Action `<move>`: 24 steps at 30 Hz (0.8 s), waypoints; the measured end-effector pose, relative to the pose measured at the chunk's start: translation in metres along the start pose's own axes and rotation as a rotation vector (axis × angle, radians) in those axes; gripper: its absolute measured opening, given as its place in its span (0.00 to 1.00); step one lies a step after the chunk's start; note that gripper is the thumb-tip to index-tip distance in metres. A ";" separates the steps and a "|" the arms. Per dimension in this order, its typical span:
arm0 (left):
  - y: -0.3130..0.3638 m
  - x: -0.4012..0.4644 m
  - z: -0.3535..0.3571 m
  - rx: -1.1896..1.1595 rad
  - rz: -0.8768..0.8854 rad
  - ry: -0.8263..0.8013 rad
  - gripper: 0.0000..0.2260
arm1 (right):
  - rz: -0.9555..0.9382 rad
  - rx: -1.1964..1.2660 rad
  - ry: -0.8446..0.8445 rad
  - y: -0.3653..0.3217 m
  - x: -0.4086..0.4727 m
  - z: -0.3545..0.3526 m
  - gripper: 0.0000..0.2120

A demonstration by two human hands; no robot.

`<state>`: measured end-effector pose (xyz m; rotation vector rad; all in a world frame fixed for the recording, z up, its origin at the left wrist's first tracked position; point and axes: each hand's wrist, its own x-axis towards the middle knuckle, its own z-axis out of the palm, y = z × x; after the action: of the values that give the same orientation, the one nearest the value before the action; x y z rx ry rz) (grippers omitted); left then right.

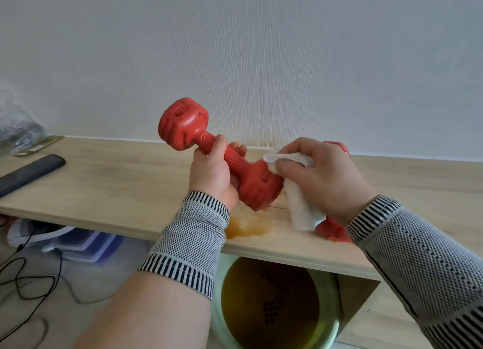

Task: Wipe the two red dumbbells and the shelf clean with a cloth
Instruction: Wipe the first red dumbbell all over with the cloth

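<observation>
My left hand [214,173] grips a red dumbbell [183,125] by its handle and holds it tilted above the wooden shelf [117,181]. My right hand [321,178] holds a white cloth [300,207] pressed against the dumbbell's lower head. A second red dumbbell [333,231] lies on the shelf under my right arm, mostly hidden. An orange-brown wet stain [248,225] sits on the shelf near its front edge, below the held dumbbell.
A black phone [28,172] lies on the shelf's left part, with a clear plastic bag [18,123] behind it. Below the shelf stand a pale green bucket [329,333] of brownish liquid, a plastic box [86,246] and black cables [26,278].
</observation>
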<state>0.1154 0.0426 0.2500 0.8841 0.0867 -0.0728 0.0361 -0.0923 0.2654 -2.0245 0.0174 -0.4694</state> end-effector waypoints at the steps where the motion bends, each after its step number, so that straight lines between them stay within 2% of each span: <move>1: 0.000 0.001 -0.001 0.008 0.011 0.015 0.03 | -0.068 -0.087 -0.037 -0.003 -0.002 0.001 0.03; 3: -0.001 0.002 -0.001 0.013 0.020 0.048 0.05 | -0.152 -0.200 -0.051 -0.004 -0.005 0.003 0.04; 7: -0.005 0.002 0.000 0.050 0.048 0.112 0.05 | -0.077 -0.174 0.083 0.004 -0.001 0.006 0.02; 11: -0.003 0.001 0.000 0.089 0.061 0.130 0.07 | -0.263 -0.312 -0.007 0.000 -0.012 0.021 0.03; 16: -0.003 -0.001 0.001 0.078 0.065 0.129 0.06 | -0.101 -0.172 0.126 0.007 -0.002 0.012 0.01; 21: -0.001 -0.005 0.002 0.085 0.038 0.141 0.10 | -0.210 -0.295 0.008 0.000 -0.010 0.017 0.03; 24: -0.002 -0.006 0.004 0.080 0.049 0.133 0.09 | -0.095 -0.190 0.108 0.005 -0.002 0.008 0.03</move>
<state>0.1096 0.0384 0.2510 0.9698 0.1868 0.0288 0.0382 -0.0875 0.2576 -2.1905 0.0331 -0.6582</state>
